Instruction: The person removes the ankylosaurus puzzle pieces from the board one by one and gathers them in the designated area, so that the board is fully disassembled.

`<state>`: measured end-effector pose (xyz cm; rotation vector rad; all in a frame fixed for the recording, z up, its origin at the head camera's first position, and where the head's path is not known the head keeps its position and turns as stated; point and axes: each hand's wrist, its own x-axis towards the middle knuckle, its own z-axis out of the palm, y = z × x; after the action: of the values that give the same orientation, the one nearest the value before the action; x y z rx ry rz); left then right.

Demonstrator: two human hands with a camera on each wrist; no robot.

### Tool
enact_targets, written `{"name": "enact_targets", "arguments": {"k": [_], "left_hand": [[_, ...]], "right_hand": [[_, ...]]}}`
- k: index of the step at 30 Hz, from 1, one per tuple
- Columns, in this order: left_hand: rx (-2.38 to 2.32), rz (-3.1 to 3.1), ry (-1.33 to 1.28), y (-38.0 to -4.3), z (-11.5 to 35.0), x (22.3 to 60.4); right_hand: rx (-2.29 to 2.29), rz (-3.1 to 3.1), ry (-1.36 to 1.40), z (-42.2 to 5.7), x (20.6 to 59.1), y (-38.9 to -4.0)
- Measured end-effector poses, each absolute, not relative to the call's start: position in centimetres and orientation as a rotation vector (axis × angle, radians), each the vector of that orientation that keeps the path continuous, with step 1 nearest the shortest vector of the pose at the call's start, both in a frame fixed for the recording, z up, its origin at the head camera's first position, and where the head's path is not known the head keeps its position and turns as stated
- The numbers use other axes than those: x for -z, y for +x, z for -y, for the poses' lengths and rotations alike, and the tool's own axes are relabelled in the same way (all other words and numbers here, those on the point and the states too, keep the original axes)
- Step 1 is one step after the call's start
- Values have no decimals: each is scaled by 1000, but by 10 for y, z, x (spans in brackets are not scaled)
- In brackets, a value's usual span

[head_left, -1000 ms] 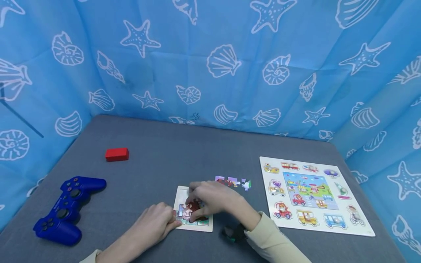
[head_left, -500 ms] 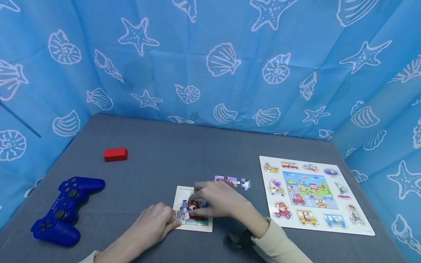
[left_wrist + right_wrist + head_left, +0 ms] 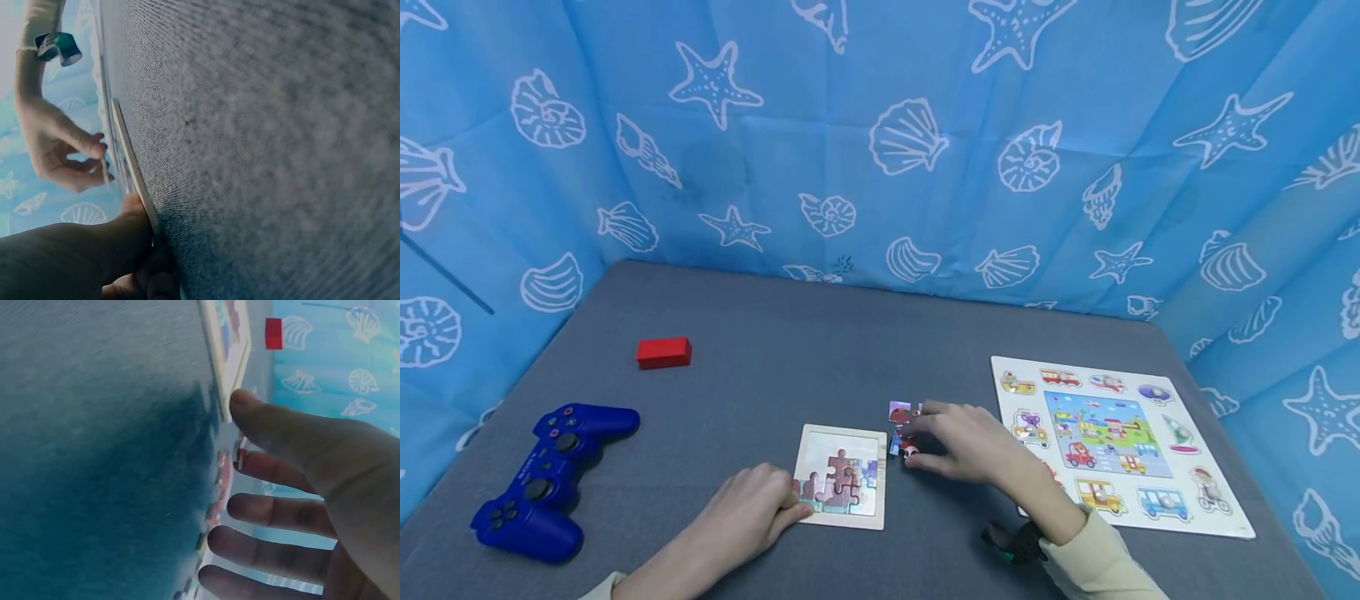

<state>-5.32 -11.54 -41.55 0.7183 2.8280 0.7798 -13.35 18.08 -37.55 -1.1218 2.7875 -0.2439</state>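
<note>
A small square wooden jigsaw tray point(image 3: 850, 522) lies at the middle front, with several brown and purple pieces in its lower part and right side. My left hand point(image 3: 748, 508) grips its left edge, thumb on top and fingers curled; the left wrist view shows the tray's thin edge at the thumb point(image 3: 131, 203). Right of the tray, my right hand point(image 3: 966, 446) pinches a red-and-white jigsaw piece point(image 3: 909, 448) between thumb and index finger, low over the table. Beside it lies a loose purple-and-red piece point(image 3: 898, 408); my right fingers hide the other loose pieces.
A large white transport puzzle board point(image 3: 1007, 433) lies to the right. On the left are a blue game controller point(image 3: 553, 479) and a red block point(image 3: 664, 352). A dark strap point(image 3: 1015, 542) hangs at my right wrist. A blue shell-print curtain point(image 3: 850, 150) borders the grey table.
My right hand has moved right, off the tray, and the jigsaw piece it held there is now outside the frame. The left hand keeps its place on the tray.
</note>
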Motion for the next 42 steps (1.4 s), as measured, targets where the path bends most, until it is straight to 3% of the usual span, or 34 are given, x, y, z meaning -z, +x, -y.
{"name": "enact_targets", "arguments": {"k": [23,42], "left_hand": [[-747,-2820,633,-57,114,407],[-767,-2765,669,-57,117,407]], "right_hand": [[245,-2833,-1028,-184,390,-130],[446,-2811,-1062,-171,379,-128]]}}
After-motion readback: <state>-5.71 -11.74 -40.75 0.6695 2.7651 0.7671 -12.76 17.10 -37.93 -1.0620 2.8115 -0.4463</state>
